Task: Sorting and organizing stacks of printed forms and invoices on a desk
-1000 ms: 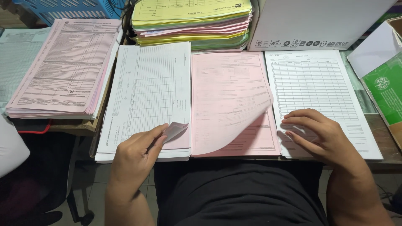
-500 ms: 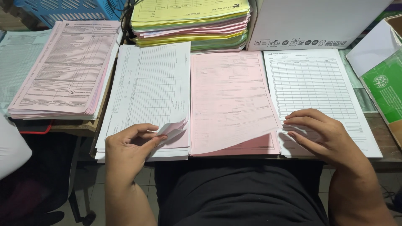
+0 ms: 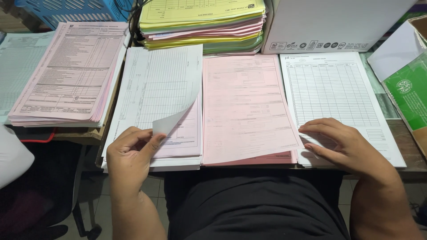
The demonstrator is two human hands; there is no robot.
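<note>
White printed form paper — the top sheet of a stack lying at the left of three side-by-side piles on the desk edge — is being lifted at its lower right corner, which is curling up and over to show its blank underside. That corner is being pinched between the thumb and forefinger of the left hand, the other fingers being curled loosely beneath. Under the raised sheet a pale pink form is being exposed.

Just beside it, touching along the edge, a pink printed form stack is lying flat, its top sheet skewed slightly over the darker pink sheets below. Next to that, a white gridded table sheet pile is being pressed down by the right hand, fingers slightly spread and laid flat on the lower left part of the paper.

Further out, a thick pink-topped paper stack is resting at the left, a tall pile of yellow, pink and green sheets behind the middle, a white cardboard box at the back right, and a green packet at the far right.
</note>
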